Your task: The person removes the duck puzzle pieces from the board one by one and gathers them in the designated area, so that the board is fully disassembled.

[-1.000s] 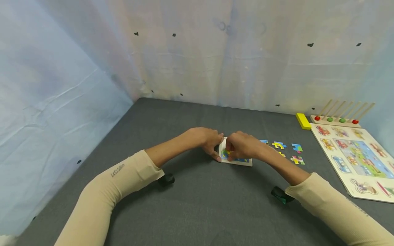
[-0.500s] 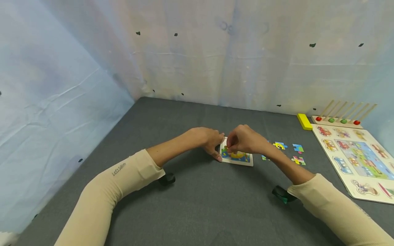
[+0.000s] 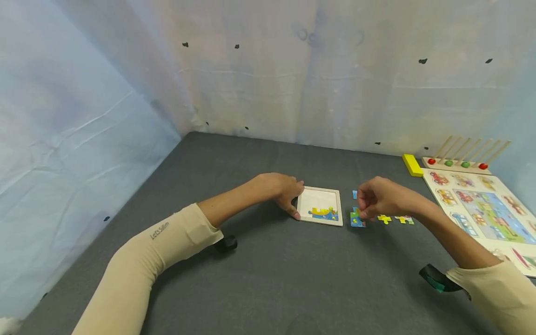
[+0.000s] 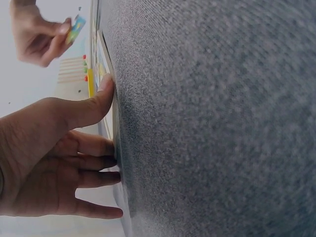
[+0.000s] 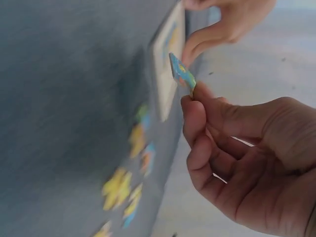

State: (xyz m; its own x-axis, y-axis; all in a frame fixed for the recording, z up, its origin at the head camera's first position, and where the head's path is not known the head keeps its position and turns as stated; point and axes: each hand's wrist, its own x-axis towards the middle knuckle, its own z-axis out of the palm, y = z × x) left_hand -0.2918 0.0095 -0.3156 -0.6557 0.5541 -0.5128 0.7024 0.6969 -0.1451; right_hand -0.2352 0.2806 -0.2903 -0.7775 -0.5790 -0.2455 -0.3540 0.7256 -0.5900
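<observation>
A small square wooden puzzle frame (image 3: 320, 198) lies on the dark table, with joined yellow and blue jigsaw pieces (image 3: 324, 214) in its near right part. My left hand (image 3: 289, 193) rests against the frame's left side. In the left wrist view, its thumb (image 4: 104, 91) touches the frame's edge and the other fingers extend fairly straight. My right hand (image 3: 383, 197), to the right of the frame, pinches a blue-green jigsaw piece (image 5: 182, 74) between thumb and index finger. Several loose pieces lie beneath and beside this hand, including a yellow one (image 3: 384, 218); the hand covers some of them.
At the right lies a large picture board (image 3: 460, 204) with vehicle shapes. Behind it stand a peg rack (image 3: 458, 165) with red and green beads and a yellow block (image 3: 412, 165). A pale sheet (image 3: 268, 83) hangs at the table's back edge.
My right hand has lifted the blue-green piece out of the frame's left part and carried it right, over the loose pieces. My left hand has stayed at the frame's left side.
</observation>
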